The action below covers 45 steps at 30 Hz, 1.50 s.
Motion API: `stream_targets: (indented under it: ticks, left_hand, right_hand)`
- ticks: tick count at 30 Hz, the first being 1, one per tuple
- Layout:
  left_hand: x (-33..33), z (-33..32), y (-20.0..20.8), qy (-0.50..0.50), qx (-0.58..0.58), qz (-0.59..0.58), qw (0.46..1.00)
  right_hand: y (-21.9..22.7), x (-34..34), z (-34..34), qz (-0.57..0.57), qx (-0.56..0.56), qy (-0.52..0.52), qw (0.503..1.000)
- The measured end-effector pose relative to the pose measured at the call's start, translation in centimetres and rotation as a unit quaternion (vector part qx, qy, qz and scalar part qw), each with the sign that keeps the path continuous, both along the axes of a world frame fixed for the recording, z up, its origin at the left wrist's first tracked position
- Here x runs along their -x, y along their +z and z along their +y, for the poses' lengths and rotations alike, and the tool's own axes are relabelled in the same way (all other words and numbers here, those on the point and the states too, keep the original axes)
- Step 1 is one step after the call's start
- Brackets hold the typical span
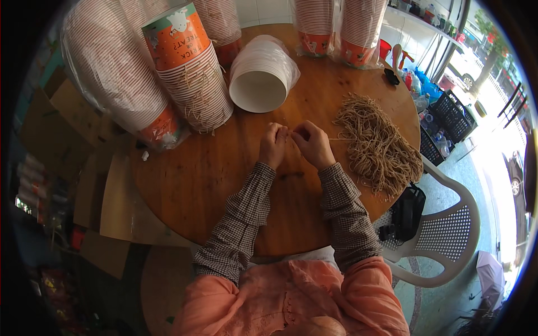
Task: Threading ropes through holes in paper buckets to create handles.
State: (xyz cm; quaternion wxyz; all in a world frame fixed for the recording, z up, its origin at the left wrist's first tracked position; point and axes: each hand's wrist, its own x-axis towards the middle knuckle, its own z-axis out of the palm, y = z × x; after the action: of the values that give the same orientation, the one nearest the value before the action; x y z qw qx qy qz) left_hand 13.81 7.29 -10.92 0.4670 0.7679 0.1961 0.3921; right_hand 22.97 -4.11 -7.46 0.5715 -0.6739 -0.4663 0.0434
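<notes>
Above the middle of a round wooden table [224, 185], my two hands are close together with fingers curled in. My left hand [272, 147] is closed in a pinch near the fingertips of my right hand [314, 145]. A thin tan cord runs sideways from my right hand to a tangled heap of tan cords [381, 145] on the right. What lies right between the fingertips is too small to make out. Just beyond my hands, white paper buckets [259, 89] lie on their side in clear plastic, mouth facing me. Left of them leans a stack of orange-and-green printed buckets [193, 73] with cord strands hanging along it.
Tall plastic-wrapped bucket stacks [106, 67] stand at the left, with more wrapped stacks [316, 25] at the back. A small black object [391, 77] lies near the far right edge. A plastic chair [443, 229] holding a black bag stands right; cardboard boxes [117, 196] are left.
</notes>
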Motion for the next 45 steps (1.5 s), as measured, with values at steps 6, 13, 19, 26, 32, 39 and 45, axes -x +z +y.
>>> stream_targets:
  ticks: [6, 13, 19, 26, 32, 39, 45]
  left_hand:
    - [-0.1, 0.4, -1.0, -0.017, -0.03, -0.004, 0.999]
    - [-0.6, 1.4, -1.6, 0.009, -0.191, 0.027, 0.981]
    - [1.9, 10.4, -3.5, 0.123, -0.05, -0.036, 0.991]
    - [1.4, 13.8, -2.5, 0.131, 0.037, -0.033, 0.99]
    - [0.7, 14.3, -1.9, 0.142, 0.049, -0.055, 0.987]
    - [0.1, 15.0, -1.8, 0.138, 0.189, -0.08, 0.969]
    - [0.2, 15.3, -1.8, 0.107, 0.244, -0.096, 0.959]
  right_hand:
    - [-0.3, -0.2, 0.2, 0.002, 0.029, -0.019, 0.999]
    - [-3.3, -1.9, 1.4, -0.017, 0.069, -0.017, 0.997]
    - [-3.8, -2.4, 4.4, 0.093, 0.006, -0.016, 0.996]
    - [-5.4, -6.7, 8.4, 0.298, -0.155, 0.077, 0.939]
    - [-5.2, -8.1, 11.2, 0.363, -0.191, 0.115, 0.904]
    - [-4.9, -8.8, 11.9, 0.39, -0.19, 0.13, 0.892]
    - [-4.6, -8.7, 12.0, 0.387, -0.175, 0.143, 0.894]
